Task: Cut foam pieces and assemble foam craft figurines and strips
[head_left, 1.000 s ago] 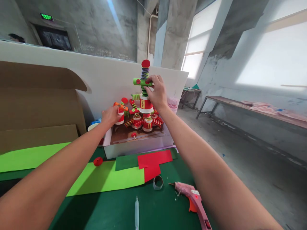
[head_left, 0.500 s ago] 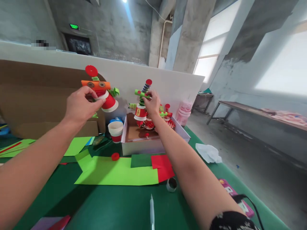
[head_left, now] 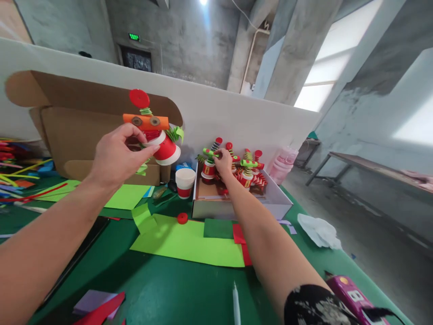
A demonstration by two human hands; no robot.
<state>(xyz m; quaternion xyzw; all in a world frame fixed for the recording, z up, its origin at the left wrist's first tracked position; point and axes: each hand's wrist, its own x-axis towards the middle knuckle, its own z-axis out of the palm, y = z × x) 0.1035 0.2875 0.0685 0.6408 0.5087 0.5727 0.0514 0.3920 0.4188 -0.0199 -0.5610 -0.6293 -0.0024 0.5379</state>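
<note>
Compared with a second ago, the right hand point(head_left: 223, 163) has come down: the green-headed figure point(head_left: 209, 169), then high over the white box point(head_left: 211, 210), is now low inside its left part. The left hand point(head_left: 118, 151) has lifted the orange-headed figure point(head_left: 165, 151) from the box's left end and holds it, tilted, in the air left of the box. The camera view has also turned, bringing in a white tissue point(head_left: 320, 231) and a purple device point(head_left: 352, 293).

The left hand is closed narrowly on the orange-headed figure by its cup. The right hand pinches narrowly at the green head; whether the cup touches the box floor cannot be told.

The box's left wall stands just beside the stacked paper cups point(head_left: 185, 180). Some brown floor shows between the figures and the front wall. At the right, the box's corner is near the bench's point(head_left: 169, 289) slanting right edge, with the tissue along that edge. A wide bare stretch lies on the near side of the bright green paper point(head_left: 192, 246), broken by a pen point(head_left: 236, 304).

Counted: one figure in the left hand; at least four in the box, overlapping, including the one pinched; one red disc point(head_left: 182, 218), on the bright green paper's far edge; one dark green paper piece point(head_left: 218, 228); one pen; one tissue.
</note>
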